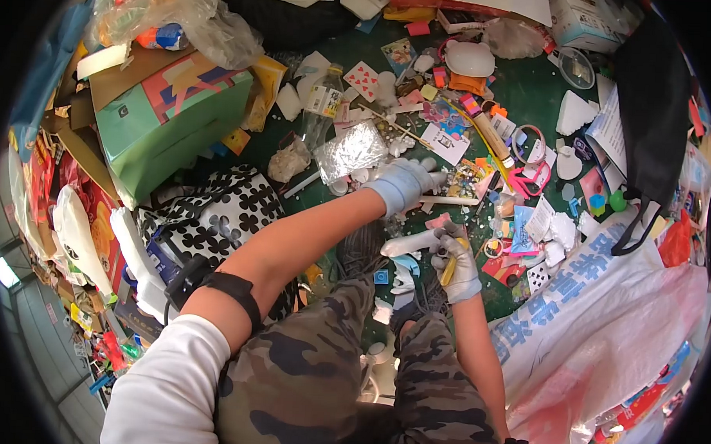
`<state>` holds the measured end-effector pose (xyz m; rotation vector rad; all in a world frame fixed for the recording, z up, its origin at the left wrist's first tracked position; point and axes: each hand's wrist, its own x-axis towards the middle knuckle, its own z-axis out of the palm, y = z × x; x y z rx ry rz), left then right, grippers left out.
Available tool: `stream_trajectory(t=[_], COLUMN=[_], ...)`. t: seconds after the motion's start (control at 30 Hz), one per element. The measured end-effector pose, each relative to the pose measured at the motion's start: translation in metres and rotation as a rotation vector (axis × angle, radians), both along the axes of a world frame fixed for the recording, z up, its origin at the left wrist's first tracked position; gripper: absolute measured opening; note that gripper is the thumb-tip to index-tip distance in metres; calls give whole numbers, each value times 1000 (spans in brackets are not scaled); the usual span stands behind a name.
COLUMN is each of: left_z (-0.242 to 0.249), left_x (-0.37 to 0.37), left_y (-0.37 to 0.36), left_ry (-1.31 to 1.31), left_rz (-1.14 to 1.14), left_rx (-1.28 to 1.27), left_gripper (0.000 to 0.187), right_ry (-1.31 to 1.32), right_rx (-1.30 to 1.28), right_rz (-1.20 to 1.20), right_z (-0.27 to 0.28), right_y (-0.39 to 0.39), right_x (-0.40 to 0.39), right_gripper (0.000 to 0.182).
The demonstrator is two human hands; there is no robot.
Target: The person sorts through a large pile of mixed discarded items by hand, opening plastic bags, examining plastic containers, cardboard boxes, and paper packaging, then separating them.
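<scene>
My left hand (408, 185), in a pale glove, reaches over the litter on the green surface, beside small beads and scraps (470, 179); its fingers point right and whether they grip anything is hidden. A white stick (450, 200) lies just below its fingertips. My right hand (457, 265), in a greyish glove, is closed around a yellow object (453, 263). A white tube-like piece (409, 243) and a pink scrap (438, 222) are at its fingertips. Above my left hand lies a crumpled silver wrapper (352, 151).
A green box (171, 129) stands at the left, near a black-and-white patterned bag (223, 209). A clear bottle (322, 103) lies at upper centre. At right are a large white sack (602, 324) and a black bag (653, 107). Playing cards (362, 80) and foam pieces (575, 113) lie scattered.
</scene>
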<state>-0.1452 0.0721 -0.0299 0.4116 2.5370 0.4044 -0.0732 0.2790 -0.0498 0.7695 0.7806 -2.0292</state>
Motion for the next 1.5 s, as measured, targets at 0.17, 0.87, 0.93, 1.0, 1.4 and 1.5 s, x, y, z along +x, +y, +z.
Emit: stream_trajectory(t=[0.17, 0.87, 0.93, 1.0, 1.4, 1.5], left_z=[-13, -9, 11, 42, -10, -28], left_x=[-19, 31, 34, 42, 43, 75], left_y=[-1, -4, 7, 25, -53, -29], left_ry=[-142, 58, 50, -59, 261, 625], left_rz=[232, 474, 417, 290, 663, 239], left_rx=[-29, 246, 540, 776, -130, 180], left_gripper=[37, 22, 23, 31, 49, 35], right_ry=[29, -54, -91, -189, -105, -102], right_rx=[4, -322, -349, -372, -574, -529], right_rz=[-46, -51, -87, -208, 6, 56], right_z=[-3, -11, -11, -6, -12, -21], right_y=[1, 15, 17, 13, 20, 21], right_x=[0, 6, 3, 1, 7, 14], right_gripper=[30, 32, 32, 38, 24, 20])
